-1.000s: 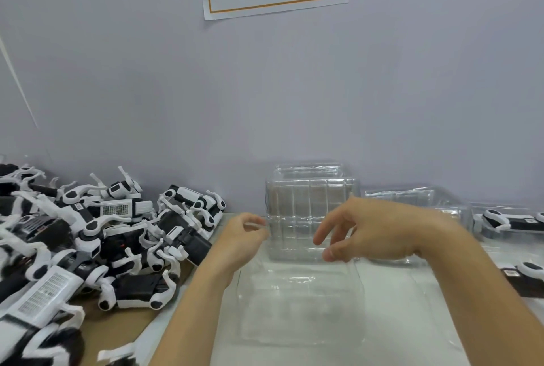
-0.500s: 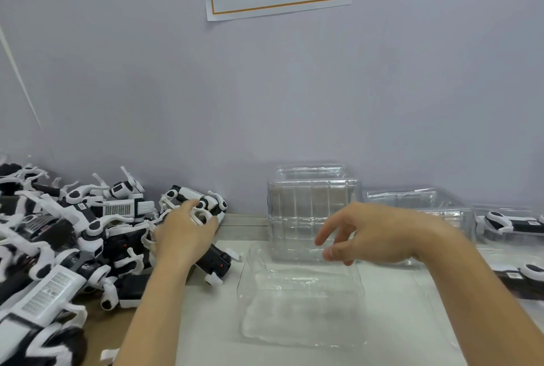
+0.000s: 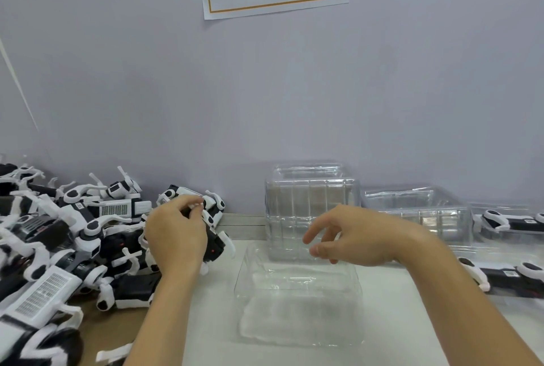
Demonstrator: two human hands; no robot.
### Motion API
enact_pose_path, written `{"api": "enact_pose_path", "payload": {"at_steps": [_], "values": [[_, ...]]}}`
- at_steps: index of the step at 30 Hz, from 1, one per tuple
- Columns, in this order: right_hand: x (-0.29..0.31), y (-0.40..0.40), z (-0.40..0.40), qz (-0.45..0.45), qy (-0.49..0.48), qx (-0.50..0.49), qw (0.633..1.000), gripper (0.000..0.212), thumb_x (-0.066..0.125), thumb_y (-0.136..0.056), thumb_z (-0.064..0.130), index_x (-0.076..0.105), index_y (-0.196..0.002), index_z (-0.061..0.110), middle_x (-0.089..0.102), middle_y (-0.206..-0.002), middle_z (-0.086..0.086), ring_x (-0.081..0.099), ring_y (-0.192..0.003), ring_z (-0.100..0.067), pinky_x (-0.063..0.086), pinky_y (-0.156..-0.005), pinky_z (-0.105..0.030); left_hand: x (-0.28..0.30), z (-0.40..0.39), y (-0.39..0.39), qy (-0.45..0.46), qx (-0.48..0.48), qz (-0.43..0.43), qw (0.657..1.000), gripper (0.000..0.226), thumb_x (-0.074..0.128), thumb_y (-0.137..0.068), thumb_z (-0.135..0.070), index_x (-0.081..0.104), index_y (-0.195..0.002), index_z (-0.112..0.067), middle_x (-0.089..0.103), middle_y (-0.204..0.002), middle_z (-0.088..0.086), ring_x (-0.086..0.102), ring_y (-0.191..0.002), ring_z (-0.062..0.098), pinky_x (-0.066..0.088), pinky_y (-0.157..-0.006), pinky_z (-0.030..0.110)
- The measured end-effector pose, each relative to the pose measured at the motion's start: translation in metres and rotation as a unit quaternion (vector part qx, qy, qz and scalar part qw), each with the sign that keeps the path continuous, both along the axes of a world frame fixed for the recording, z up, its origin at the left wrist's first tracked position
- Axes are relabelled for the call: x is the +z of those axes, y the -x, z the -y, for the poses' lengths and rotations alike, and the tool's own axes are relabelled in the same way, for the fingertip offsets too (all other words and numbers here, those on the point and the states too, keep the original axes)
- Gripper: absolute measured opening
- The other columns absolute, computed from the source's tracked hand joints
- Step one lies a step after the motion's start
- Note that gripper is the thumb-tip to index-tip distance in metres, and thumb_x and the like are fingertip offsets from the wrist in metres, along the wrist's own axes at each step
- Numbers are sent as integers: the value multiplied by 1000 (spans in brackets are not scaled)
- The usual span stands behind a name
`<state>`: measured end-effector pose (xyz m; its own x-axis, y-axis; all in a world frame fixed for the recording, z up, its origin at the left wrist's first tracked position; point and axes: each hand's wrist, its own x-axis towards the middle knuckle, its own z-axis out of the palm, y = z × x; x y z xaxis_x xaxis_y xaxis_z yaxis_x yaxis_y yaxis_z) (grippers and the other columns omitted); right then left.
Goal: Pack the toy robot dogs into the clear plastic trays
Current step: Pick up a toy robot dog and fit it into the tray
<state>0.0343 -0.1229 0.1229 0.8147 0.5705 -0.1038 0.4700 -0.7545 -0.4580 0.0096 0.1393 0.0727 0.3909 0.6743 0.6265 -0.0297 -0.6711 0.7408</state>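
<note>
One black-and-white toy robot dog (image 3: 216, 243) gripped by left hand (image 3: 175, 236).

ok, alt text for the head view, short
A person's left hand grips a toy robot dog at the edge of a pile, while the right hand hovers open over an empty clear tray on a white table.

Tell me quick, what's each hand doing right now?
Left hand: fingers curled round a toy robot dog at the pile's edge.
Right hand: open, holding nothing, above the clear tray.
</note>
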Motion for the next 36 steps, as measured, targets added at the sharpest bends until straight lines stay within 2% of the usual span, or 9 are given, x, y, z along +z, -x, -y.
{"api": "enact_pose_path", "payload": {"at_steps": [3, 6, 10, 15, 20, 25, 29, 32, 36], "values": [[-4, 0, -6, 19, -42, 0, 999, 27, 62, -93, 49, 63, -120, 43, 66, -99, 20, 63, -90, 1, 50, -84, -25, 14, 4, 0, -17, -53, 21, 998, 15, 75, -85, -9, 78, -80, -23, 70, -75, -8, 64, -83, 19, 50, -82, 34], [-8, 0, -15, 67, -97, 4, 993, 48, 59, -92, 56, 51, -137, 40, 62, -118, 19, 62, -103, -1, 49, -91, -26, 28, 21, 2, 3, -138, 48, 989, 18, 79, -81, -8, 77, -76, -26, 70, -74, -19, 65, -74, -1, 47, -76, 11], [-14, 1, -30, 59, -222, 12, 973, 73, 61, -88, 61, 27, -150, 44, 51, -128, 20, 63, -107, -4, 50, -88, -23, 42, 58, 6, -19, -284, 57, 957, 21, 80, -79, -4, 80, -77, -25, 75, -78, -17, 70, -79, 0, 52, -77, 16], [-23, -4, -33, 101, -321, 16, 941, 19, 63, -90, 31, 56, -102, 43, 67, -88, 19, 65, -81, 1, 51, -67, -16, 43, 103, 9, -57, -391, 56, 917, 27, 76, -80, 2, 81, -84, -24, 75, -88, -14, 68, -94, -1, 49, -83, 12], [-25, -14, -23, 85, -364, -62, 925, 23, 75, -85, 33, 58, -99, 28, 69, -90, 8, 68, -64, -11, 51, -52, -23, 40, 107, 13, -9, -454, 62, 889, 27, 71, -91, -13, 75, -115, -26, 77, -102, -8, 69, -102, 2, 48, -90, 12], [-30, -30, -6, 125, -302, -131, 936, 21, 79, -82, 29, 62, -94, 24, 68, -81, 1, 66, -71, -23, 57, -67, -39, 38, 86, 10, 86, -456, 92, 881, 21, 58, -98, -18, 77, -107, -12, 79, -89, 2, 75, -88, 16, 56, -80, 19], [-32, -36, 12, 112, -272, -153, 943, 17, 78, -81, 26, 64, -92, 26, 69, -82, 1, 67, -66, -18, 50, -52, -21, 13, 50, -5, 101, -364, -29, 926, 29, 54, -96, 0, 77, -92, -18, 77, -81, 0, 73, -81, 18, 51, -69, 15], [-32, -38, 17, 104, -244, -151, 952, 18, 77, -82, 24, 64, -95, 28, 68, -82, 4, 65, -60, -11, 44, -46, -15, -20, 33, -15, 109, -360, -161, 913, 32, 52, -94, 4, 76, -96, -17, 77, -93, -2, 69, -90, 11, 45, -66, 6], [-30, -36, 13, 101, -216, -126, 963, 19, 75, -85, 21, 63, -100, 25, 67, -93, 4, 64, -81, -13, 54, -68, -29, -54, 36, -22, 186, -384, -224, 876, 33, 52, -93, 3, 74, -105, -19, 76, -103, -5, 67, -101, 7, 46, -74, 13]]}}
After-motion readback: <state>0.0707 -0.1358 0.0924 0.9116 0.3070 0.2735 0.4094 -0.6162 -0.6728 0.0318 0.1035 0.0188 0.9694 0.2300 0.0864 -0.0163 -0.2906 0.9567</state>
